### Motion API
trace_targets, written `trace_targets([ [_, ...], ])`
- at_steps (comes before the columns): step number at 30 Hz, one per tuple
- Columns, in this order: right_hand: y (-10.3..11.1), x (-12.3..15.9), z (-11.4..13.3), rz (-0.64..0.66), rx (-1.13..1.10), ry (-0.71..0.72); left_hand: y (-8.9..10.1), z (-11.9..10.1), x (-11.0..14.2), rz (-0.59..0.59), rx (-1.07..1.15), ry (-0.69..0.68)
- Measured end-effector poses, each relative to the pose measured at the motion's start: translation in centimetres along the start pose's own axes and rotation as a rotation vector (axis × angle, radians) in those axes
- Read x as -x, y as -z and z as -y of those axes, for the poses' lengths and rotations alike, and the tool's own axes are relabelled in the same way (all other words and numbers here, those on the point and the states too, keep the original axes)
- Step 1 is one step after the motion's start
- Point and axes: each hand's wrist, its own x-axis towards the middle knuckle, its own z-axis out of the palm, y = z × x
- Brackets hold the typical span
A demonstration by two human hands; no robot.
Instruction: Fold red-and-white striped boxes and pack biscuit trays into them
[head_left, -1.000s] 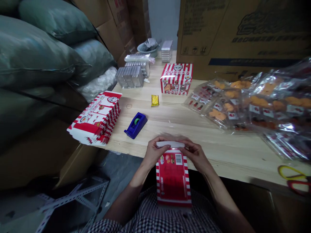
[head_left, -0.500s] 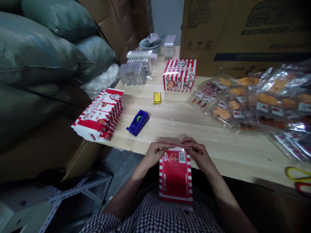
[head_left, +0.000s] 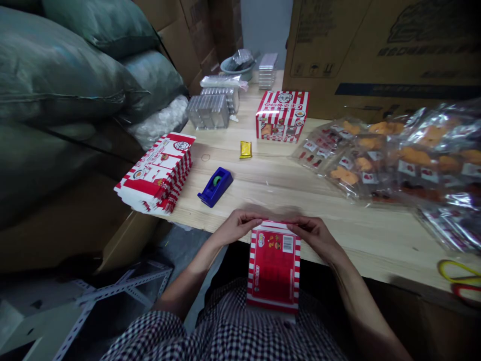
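A red and white striped cardboard box (head_left: 275, 268) is held at the table's front edge, its printed red panel with a barcode facing up. My left hand (head_left: 237, 225) pinches the upper left corner of the box, thumb on the near side of the flap. At the upper right corner my right hand (head_left: 311, 231) grips it the same way, fingers behind the edge. The lower end of the box rests against the checked shirt. Just beyond my left hand lies a blue tape dispenser (head_left: 215, 187) with a green roll.
A stack of flat striped boxes (head_left: 158, 173) lies at the left. Farther back are a small yellow packet (head_left: 245, 149), an assembled striped box (head_left: 282, 116) and clear plastic cases (head_left: 208, 112). Bagged toy food (head_left: 376, 160) covers the right side, near yellow-handled scissors (head_left: 456, 273).
Both hands have shifted from the middle of the box's top edge out to its corners. The flap there now looks folded, showing a red edge. The view has moved slightly.
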Motion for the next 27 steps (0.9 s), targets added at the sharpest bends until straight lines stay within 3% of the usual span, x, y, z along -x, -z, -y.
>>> trace_targets([
  [11, 0.9, -1.4, -0.5, 0.027, 0.000, 0.001, -0.8, 0.2, -1.6, -0.125, 0.009, 0.042],
  [24, 0.8, -0.6, -1.3, 0.037, -0.039, -0.052, -0.3, -0.5, -0.1, 0.014, -0.161, 0.042],
  [27, 1.0, 0.2, -1.0, 0.095, 0.003, -0.043, -0.4, -1.3, 0.8, 0.024, -0.260, 0.006],
])
